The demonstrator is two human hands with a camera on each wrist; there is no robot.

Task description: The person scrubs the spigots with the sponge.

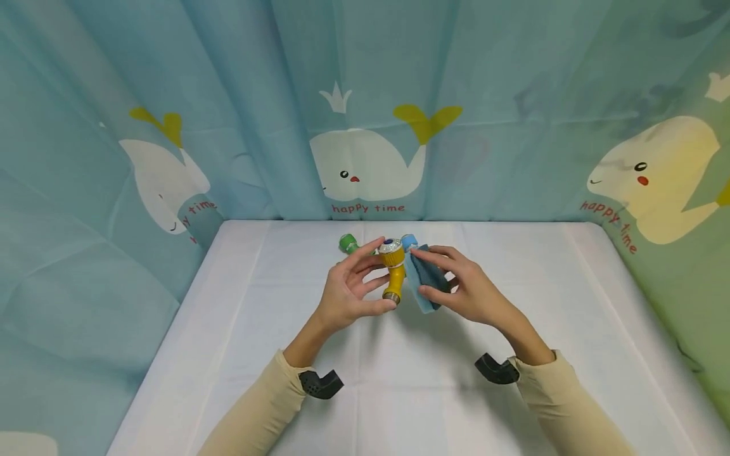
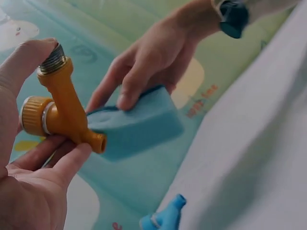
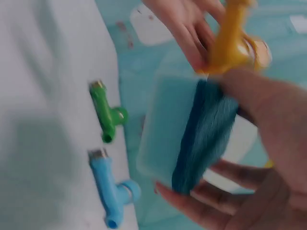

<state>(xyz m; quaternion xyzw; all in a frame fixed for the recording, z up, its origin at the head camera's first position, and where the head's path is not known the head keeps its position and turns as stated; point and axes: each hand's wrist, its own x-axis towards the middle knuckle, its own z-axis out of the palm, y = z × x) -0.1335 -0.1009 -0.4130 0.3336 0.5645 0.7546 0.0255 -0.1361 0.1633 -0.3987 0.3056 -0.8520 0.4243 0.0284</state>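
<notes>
Above white table [image 1: 274,285], yellow tap [image 1: 396,275] in left hand [image 1: 349,292], gripped thumb to fingers, thumb on threaded metal end [image 2: 53,60]. Ribbed knob [image 1: 392,258], silvery cap [image 1: 390,247]. Right hand [image 1: 470,288] pinches blue sponge [image 1: 431,277] beside tap; contact unclear, blurred.

Above a white-covered table [image 1: 410,399], the left hand [image 1: 346,291] pinches a yellow tap [image 1: 397,275] with a silver-faced knob [image 1: 390,249] while the right hand [image 1: 472,286] grips a two-tone blue sponge [image 1: 429,277] just beside it, and behind them, partly hidden, lie what are probably a green tap [image 1: 347,243] and a light-blue tap [image 1: 409,240].
</notes>
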